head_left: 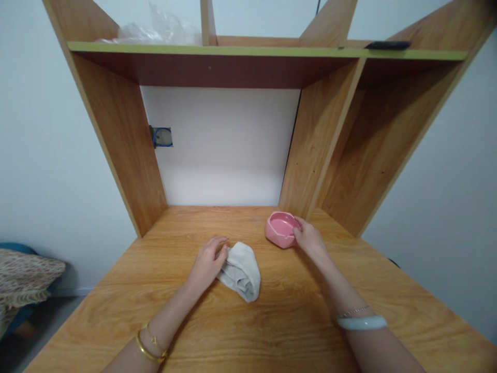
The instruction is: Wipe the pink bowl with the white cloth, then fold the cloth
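My right hand (308,238) grips the right rim of a pink faceted bowl (280,239), with the thumb at the inside edge and the fingers around the outer side. The bowl is upright at the back right of the desk, and its inside looks bare. A crumpled pale grey cloth (244,269) lies folded on the desktop, in front of the bowl and to its left. At the cloth's left edge rests my left hand (209,261), its fingers loosely bent and the thumb apart from them. The thumb seems to touch the cloth.
The wooden desktop (186,321) meets upright side panels and a shelf (248,50) above. Clear plastic wrapping (159,31) and a dark flat object (388,45) lie on that shelf. An uncovered wall socket box (162,137) shows at left. Patterned fabric (27,272) is at far left.
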Demonstrator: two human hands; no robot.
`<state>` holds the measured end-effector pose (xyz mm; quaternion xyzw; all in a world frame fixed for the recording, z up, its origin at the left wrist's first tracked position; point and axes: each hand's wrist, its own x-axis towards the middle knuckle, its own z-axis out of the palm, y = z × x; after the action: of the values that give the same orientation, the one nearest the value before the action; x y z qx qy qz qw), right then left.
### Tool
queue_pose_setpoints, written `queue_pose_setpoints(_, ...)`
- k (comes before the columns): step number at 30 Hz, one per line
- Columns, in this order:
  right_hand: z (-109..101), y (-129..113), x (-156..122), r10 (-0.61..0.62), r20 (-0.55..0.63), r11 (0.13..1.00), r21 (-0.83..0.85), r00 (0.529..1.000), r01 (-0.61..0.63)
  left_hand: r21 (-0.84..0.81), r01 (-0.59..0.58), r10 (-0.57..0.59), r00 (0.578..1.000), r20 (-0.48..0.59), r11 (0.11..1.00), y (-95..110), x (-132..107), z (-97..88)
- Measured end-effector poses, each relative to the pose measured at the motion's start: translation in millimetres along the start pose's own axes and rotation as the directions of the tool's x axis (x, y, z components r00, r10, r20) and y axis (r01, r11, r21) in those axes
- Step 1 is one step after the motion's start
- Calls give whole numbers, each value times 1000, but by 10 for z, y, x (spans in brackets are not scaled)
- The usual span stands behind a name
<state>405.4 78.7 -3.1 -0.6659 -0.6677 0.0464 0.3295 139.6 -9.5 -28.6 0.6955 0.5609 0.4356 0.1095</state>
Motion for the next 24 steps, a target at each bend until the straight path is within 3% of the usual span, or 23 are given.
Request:
queue_pose_setpoints(11, 38, 140, 60, 22, 74, 999, -35, 997, -20, 111, 45, -47, 999, 15, 993, -92, 44, -33)
queue_pose_setpoints(19, 73, 155, 72, 36, 90, 999, -44, 995, -32, 121, 112, -115, 993, 23, 986, -121, 47, -42)
queue_pose_setpoints(24, -1, 102, 54, 50, 93, 995, -88, 994, -42, 217, 117, -132, 989, 58, 969, -98, 39, -55)
